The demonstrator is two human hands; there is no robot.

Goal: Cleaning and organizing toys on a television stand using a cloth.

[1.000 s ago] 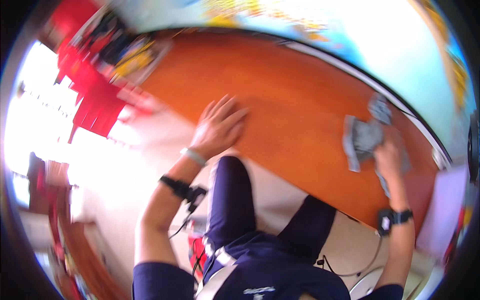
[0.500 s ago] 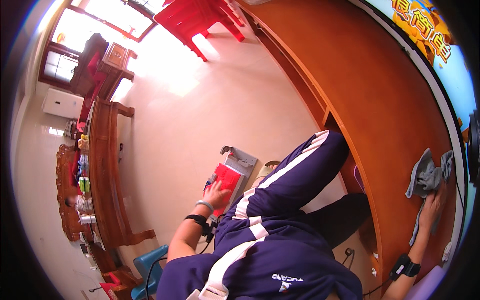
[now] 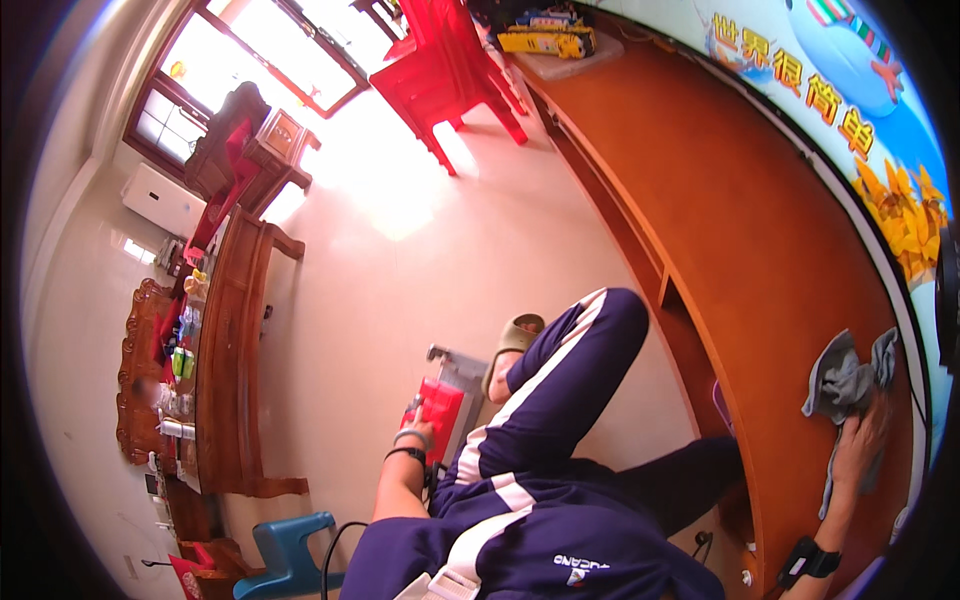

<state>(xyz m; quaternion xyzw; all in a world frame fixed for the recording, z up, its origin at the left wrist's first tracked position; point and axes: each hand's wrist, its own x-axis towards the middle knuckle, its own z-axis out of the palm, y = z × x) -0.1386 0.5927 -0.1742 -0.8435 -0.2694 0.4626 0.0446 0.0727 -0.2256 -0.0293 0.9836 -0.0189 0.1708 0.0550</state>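
My right hand [image 3: 862, 432] presses a crumpled grey cloth [image 3: 842, 380] against the brown wooden cabinet top [image 3: 690, 200], close to the screen's lower edge. Part of the cloth bunches up beyond the fingers, and another part trails below the palm. On my other side, my left hand [image 3: 418, 428] hangs low with its fingers loosely out, over or against a red box-like object [image 3: 446, 398]. That object rests on a grey piece [image 3: 468, 366] on the floor beside my leg. Whether the left hand touches the red object is unclear.
A large lit screen [image 3: 770, 70] stands along the cabinet's back. A yellow package [image 3: 540, 42] lies at the cabinet's far end. Red plastic stools [image 3: 435, 80] stand ahead. A carved wooden table [image 3: 235, 360] and a blue stool [image 3: 290, 550] are at left.
The view has shifted, bringing the cabinet's far end and my slippered foot into sight. My left hand now appears lower against the red object. The right hand stays on the cloth.
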